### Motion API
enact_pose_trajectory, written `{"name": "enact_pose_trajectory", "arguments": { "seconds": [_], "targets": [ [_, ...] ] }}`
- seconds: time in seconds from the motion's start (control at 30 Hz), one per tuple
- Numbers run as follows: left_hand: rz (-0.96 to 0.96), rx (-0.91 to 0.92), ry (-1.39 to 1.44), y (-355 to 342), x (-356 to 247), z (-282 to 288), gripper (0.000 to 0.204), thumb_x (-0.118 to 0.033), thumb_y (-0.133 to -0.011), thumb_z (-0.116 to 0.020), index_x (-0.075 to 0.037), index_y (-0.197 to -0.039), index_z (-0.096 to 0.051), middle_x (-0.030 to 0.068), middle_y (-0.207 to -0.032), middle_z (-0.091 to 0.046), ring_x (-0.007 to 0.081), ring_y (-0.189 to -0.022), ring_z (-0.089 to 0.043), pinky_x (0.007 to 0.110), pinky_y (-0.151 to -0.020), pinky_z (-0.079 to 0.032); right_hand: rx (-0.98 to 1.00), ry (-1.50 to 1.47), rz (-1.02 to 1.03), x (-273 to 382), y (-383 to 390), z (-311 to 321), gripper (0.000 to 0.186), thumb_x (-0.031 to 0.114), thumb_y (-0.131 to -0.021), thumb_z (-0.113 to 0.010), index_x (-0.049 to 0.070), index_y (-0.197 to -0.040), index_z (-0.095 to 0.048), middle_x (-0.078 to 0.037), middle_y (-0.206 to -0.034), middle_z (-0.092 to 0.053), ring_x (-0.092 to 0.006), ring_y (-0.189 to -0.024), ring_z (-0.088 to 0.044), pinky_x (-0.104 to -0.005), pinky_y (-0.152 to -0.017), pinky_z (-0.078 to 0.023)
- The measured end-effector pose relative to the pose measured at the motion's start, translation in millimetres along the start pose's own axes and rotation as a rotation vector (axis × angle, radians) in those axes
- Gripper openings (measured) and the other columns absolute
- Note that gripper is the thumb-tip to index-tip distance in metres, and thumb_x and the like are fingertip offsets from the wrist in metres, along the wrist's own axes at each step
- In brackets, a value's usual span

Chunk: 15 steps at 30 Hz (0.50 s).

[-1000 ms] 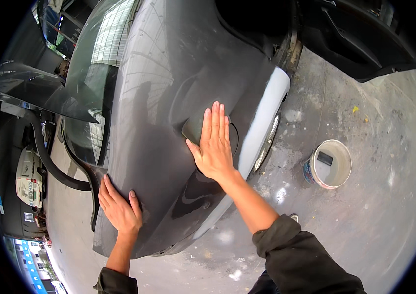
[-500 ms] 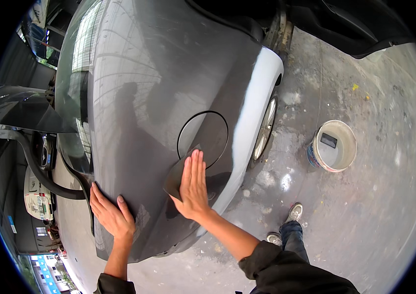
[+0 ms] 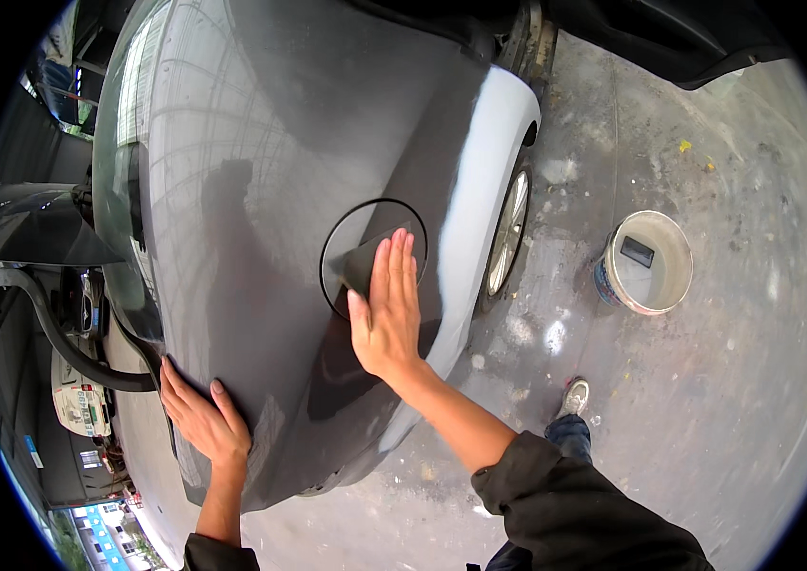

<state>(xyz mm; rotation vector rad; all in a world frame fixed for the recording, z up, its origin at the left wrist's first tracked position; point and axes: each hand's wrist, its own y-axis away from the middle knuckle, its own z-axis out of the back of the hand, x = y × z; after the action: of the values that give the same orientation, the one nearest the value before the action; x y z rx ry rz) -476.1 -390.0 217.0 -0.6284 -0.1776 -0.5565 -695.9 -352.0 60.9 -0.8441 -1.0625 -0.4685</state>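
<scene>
A dark grey sheet of sandpaper (image 3: 362, 263) lies under the fingers of my right hand (image 3: 386, 324), which presses it flat on the round fuel flap (image 3: 350, 231) of a grey car. The fingers are straight and side by side, the thumb at the sheet's lower edge. My left hand (image 3: 211, 419) rests on the grey body panel (image 3: 232, 314) near its left edge, empty, with fingers stretched and the thumb apart. Part of the sheet is hidden beneath the right fingers. Below the flap the panel has a darker, wet-looking patch (image 3: 332, 381).
Right of the car a bucket (image 3: 679, 276) stands on the stained concrete floor, a dark block (image 3: 637, 251) inside it. A pale strip (image 3: 466, 176) edges the wheel arch above the wheel (image 3: 510, 228). An open door (image 3: 651, 38) juts in at the top right. My shoe (image 3: 573, 396) shows below.
My right hand has slid up the panel with the sandpaper, from the flap's lower edge onto the flap itself. The left hand stays on the panel. The view has shifted slightly.
</scene>
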Motion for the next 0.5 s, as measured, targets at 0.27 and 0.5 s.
{"name": "enact_pose_trajectory", "arguments": {
  "seconds": [0.27,0.5],
  "targets": [
    [-0.006,0.007,0.002,-4,0,3,0.070,-0.038,-0.103,-0.041,0.009,-0.153,-0.029,0.0321,-0.148,-0.040,0.0486,-0.133,-0.041,0.054,-0.113,-0.030,0.154,0.069,0.054,-22,32,12,0.087,0.034,-0.095,-0.057,-0.011,-0.157,-0.017,-0.032,-0.165,-0.011,-0.0462,-0.155,-0.010,-0.0534,-0.125,-0.016],
    [-0.001,0.039,0.017,1,5,0,0.072,-0.040,-0.104,-0.038,0.010,-0.153,-0.027,0.0335,-0.149,-0.039,0.0494,-0.133,-0.040,0.055,-0.113,-0.029,0.335,0.001,0.167,-16,72,16,0.101,0.026,-0.078,-0.072,-0.007,-0.158,-0.020,-0.026,-0.167,-0.014,-0.0389,-0.157,-0.012,-0.0505,-0.127,-0.015]
  ]
}}
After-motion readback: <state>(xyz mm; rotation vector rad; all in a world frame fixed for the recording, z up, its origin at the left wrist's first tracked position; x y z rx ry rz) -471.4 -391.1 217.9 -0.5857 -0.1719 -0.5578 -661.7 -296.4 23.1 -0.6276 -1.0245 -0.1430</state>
